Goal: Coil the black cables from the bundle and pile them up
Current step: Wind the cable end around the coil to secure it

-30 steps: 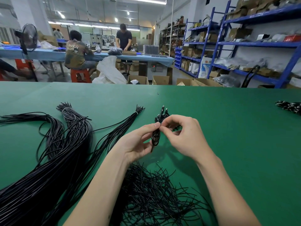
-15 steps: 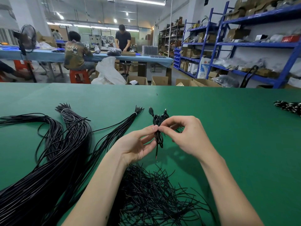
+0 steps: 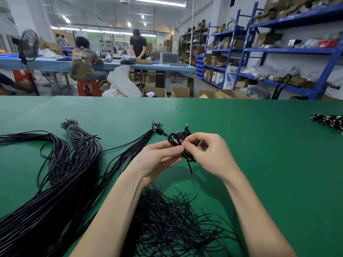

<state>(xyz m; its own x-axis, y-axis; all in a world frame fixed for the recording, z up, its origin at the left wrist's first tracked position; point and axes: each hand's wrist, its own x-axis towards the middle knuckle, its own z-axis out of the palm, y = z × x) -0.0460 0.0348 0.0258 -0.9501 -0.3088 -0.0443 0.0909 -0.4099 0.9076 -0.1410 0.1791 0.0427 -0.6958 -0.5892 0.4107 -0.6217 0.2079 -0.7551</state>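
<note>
From my feed, a green table [image 3: 259,145] fills the lower half. At 12 o'clock, beyond its far edge, a long blue-topped workbench [image 3: 115,66] runs across, with a seated person [image 3: 84,62] on a red stool [image 3: 89,88] and a standing person [image 3: 138,47]. At 2 o'clock, blue shelving [image 3: 278,51] carries cardboard boxes. A fan [image 3: 28,43] stands at 10 o'clock. Ceiling strip lights [image 3: 159,1] glow overhead.

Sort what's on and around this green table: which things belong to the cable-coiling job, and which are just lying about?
Part of the job:
- left hand and right hand, both pinching the coiled cable
- bundle of long black cables
- heap of short black ties
- pile of finished coils

Just lying about:
- fan
- cardboard boxes
- blue shelves
</note>
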